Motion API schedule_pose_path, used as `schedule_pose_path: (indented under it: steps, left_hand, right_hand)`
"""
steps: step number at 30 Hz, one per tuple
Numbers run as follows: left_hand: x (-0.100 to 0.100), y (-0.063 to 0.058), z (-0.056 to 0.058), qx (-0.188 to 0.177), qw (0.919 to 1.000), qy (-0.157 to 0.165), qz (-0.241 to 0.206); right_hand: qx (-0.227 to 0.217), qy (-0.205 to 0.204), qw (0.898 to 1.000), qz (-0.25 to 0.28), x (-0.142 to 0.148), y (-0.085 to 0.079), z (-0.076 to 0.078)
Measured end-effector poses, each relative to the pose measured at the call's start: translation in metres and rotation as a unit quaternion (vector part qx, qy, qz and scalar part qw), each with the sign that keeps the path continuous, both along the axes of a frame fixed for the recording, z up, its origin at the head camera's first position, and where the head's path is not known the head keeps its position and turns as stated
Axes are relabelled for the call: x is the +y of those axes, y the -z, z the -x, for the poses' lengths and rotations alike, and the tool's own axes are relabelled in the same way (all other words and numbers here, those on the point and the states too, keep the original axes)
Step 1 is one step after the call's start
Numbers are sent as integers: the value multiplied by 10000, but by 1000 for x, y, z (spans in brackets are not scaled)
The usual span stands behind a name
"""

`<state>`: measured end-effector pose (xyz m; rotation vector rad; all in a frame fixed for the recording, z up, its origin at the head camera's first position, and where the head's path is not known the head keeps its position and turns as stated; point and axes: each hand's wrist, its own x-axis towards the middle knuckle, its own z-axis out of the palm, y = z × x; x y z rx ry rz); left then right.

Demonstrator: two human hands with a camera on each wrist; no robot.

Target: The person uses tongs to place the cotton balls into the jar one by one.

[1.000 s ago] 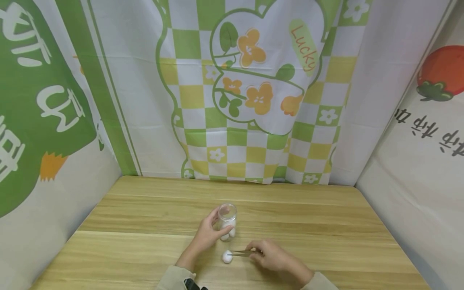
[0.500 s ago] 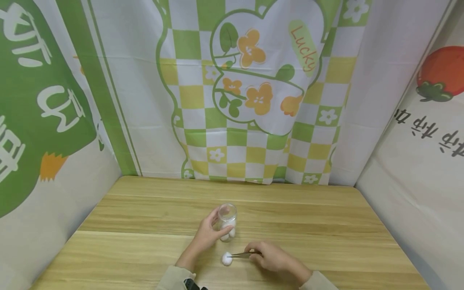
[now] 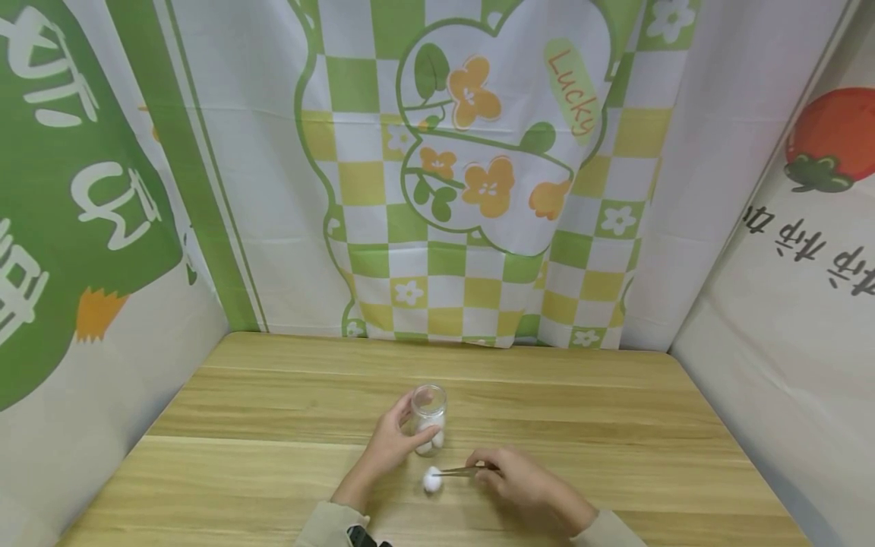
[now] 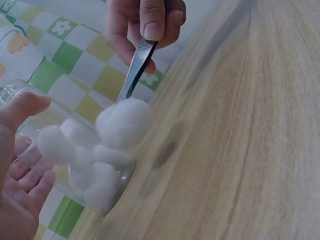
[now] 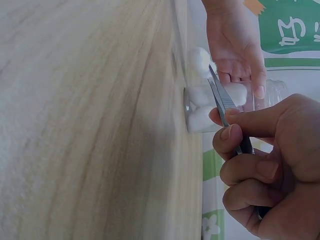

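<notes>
My left hand (image 3: 391, 442) holds a clear glass jar (image 3: 429, 406) upright on the table, thumb on the near side and fingers behind. Several white cotton balls (image 4: 80, 160) lie in the jar's lower part, and its mouth is uncovered. My right hand (image 3: 522, 479) pinches metal tweezers (image 5: 222, 95) between thumb and fingers. At their tips is a single cotton ball (image 3: 432, 479), just in front of the jar. The left wrist view has this ball above the tabletop, its shadow apart from it.
The wooden table (image 3: 581, 403) reaches back to a checked green, yellow and white curtain (image 3: 444, 289). Printed cloth walls (image 3: 786, 327) close off the sides. A dark watch (image 3: 362, 535) sits on the left wrist.
The tweezers and the cotton ball at their tips have risen slightly and shifted a little to the right. The left hand and jar stay where they were.
</notes>
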<state>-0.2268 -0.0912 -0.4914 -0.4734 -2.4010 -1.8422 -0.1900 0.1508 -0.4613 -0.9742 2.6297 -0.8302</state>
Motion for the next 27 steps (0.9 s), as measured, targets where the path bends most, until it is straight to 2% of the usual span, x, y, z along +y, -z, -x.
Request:
schedule_pose_path:
  steps: [7, 11, 17, 27]
  left_hand:
    - [1, 0, 0, -40, 10000, -11, -17]
    - [0, -1, 0, -165, 9999, 44, 8]
    - [-1, -2, -1, -239, 9996, 159, 8]
    - [-1, 0, 0, -188, 9997, 94, 78]
  right_hand:
    - [19, 108, 9999, 92, 3, -4, -1]
    - [161, 28, 9997, 185, 4, -7, -1]
    - [92, -19, 9995, 290, 7, -13, -1]
    - [478, -327, 9963, 638, 11, -20, 0]
